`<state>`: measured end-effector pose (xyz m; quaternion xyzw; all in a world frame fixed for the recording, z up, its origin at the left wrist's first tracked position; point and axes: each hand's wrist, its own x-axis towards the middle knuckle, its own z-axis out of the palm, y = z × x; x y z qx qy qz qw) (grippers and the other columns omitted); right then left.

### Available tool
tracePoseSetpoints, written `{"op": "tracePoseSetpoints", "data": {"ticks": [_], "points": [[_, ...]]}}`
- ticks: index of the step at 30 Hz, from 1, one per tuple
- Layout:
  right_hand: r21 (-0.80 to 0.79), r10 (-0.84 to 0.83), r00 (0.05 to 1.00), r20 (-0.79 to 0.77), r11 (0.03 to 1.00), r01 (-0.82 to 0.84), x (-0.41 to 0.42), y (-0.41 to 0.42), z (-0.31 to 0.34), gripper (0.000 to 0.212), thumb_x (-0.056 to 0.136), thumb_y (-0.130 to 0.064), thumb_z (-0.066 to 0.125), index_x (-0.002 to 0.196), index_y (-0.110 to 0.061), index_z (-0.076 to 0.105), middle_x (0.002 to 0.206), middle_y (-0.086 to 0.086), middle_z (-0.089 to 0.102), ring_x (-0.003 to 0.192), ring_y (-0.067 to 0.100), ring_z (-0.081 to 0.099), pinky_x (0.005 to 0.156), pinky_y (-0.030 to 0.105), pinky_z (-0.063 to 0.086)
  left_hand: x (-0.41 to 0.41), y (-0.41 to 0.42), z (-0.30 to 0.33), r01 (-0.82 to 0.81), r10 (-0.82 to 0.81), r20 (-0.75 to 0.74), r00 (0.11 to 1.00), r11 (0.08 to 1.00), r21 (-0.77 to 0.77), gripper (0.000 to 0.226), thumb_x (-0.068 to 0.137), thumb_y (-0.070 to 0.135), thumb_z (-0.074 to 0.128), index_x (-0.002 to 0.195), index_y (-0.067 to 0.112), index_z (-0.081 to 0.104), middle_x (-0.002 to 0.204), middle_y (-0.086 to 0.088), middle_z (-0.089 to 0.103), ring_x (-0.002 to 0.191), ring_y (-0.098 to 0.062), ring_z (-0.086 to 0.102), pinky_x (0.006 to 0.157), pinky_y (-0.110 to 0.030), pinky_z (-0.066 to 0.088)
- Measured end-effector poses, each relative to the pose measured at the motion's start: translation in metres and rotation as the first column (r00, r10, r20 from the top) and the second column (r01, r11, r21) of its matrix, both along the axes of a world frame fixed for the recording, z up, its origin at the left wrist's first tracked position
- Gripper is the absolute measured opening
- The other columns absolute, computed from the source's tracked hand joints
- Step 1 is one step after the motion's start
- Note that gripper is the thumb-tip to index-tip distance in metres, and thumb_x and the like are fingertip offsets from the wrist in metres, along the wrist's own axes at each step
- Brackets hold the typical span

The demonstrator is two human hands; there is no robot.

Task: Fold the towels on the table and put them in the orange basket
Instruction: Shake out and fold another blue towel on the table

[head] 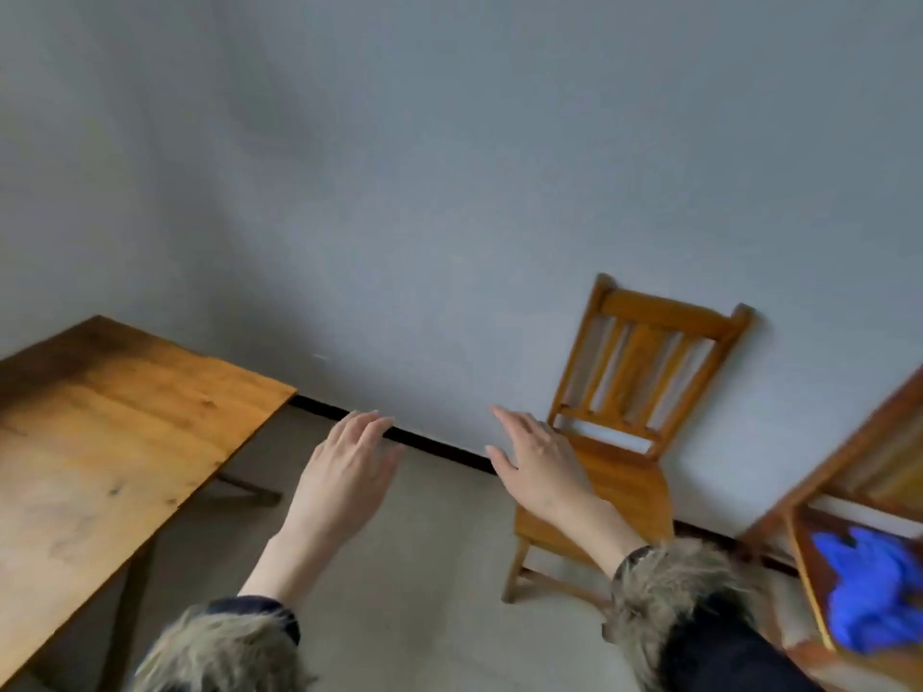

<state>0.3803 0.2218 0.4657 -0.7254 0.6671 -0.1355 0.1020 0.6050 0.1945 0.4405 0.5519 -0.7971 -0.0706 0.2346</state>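
Lying crumpled at the lower right edge of view, the blue towel (871, 591) looks soft, light and limp, best pinched at two corners; the orange basket is out of sight. Both hands, left (347, 472) and right (537, 467), hover empty with fingers spread, beside the desk (100, 432)

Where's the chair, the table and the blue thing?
chair (617, 486), head view, on its seat.
table (110, 432), head view, on its bare wooden top.
blue thing (869, 591), head view, on its crumpled middle, far right.
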Motion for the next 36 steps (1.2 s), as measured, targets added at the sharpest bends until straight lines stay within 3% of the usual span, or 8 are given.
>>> {"op": "tracePoseSetpoints", "data": {"ticks": [6, 11, 17, 28, 36], "points": [[-0.003, -0.357, 0.934, 0.014, 0.934, 0.357, -0.175, 0.094, 0.004, 0.050, 0.099, -0.035, 0.038, 0.145, -0.023, 0.026, 0.147, -0.002, 0.036, 0.133, 0.018, 0.036, 0.107, 0.035, 0.035, -0.195, 0.019, 0.002, 0.317, -0.316, -0.046, 0.948, 0.948, 0.034, 0.040, 0.095, 0.038, 0.045, 0.128, 0.016, 0.053, 0.135, -0.002, 0.051, 0.131, -0.021, 0.041, 0.102, -0.038, 0.038], [-0.005, -0.575, 0.818, -0.015, 0.818, 0.575, -0.293, 0.146, -0.001, 0.049, 0.098, -0.035, 0.039, 0.144, -0.020, 0.029, 0.142, 0.002, 0.042, 0.128, 0.021, 0.041, 0.102, 0.034, 0.036, -0.333, 0.018, 0.002, 0.551, -0.551, -0.020, 0.835, 0.835, 0.002, 0.038, 0.095, 0.033, 0.046, 0.127, 0.015, 0.053, 0.133, -0.004, 0.052, 0.126, -0.025, 0.045, 0.097, -0.040, 0.043], [0.063, -0.728, 0.686, 0.024, 0.686, 0.725, -0.414, 0.170, -0.028, 0.050, 0.098, -0.035, 0.041, 0.143, -0.019, 0.030, 0.143, -0.001, 0.041, 0.131, 0.018, 0.039, 0.103, 0.032, 0.036, -0.486, 0.015, -0.029, 0.699, -0.700, 0.006, 0.714, 0.713, 0.055, 0.038, 0.096, 0.032, 0.046, 0.129, 0.016, 0.052, 0.132, -0.003, 0.052, 0.126, -0.021, 0.046, 0.098, -0.034, 0.042], [0.161, -0.879, 0.476, 0.014, 0.472, 0.867, -0.644, 0.178, -0.065, 0.047, 0.098, -0.033, 0.041, 0.142, -0.019, 0.032, 0.142, -0.001, 0.042, 0.128, 0.016, 0.040, 0.102, 0.027, 0.034, -0.760, -0.001, -0.062, 0.734, -0.797, 0.025, 0.603, 0.567, 0.374, 0.040, 0.098, 0.036, 0.037, 0.136, 0.022, 0.041, 0.141, -0.001, 0.044, 0.131, -0.019, 0.038, 0.107, -0.036, 0.036], [0.321, -0.874, 0.484, 0.052, 0.473, 0.820, -0.768, 0.188, -0.141, 0.048, 0.098, -0.033, 0.041, 0.143, -0.019, 0.032, 0.142, -0.001, 0.042, 0.129, 0.016, 0.041, 0.104, 0.030, 0.035, -0.883, 0.021, -0.145, 0.615, -0.798, 0.001, 0.603, 0.465, 0.637, 0.035, 0.097, 0.026, 0.043, 0.131, 0.021, 0.048, 0.131, -0.002, 0.051, 0.116, -0.021, 0.051, 0.092, -0.029, 0.040]]}}
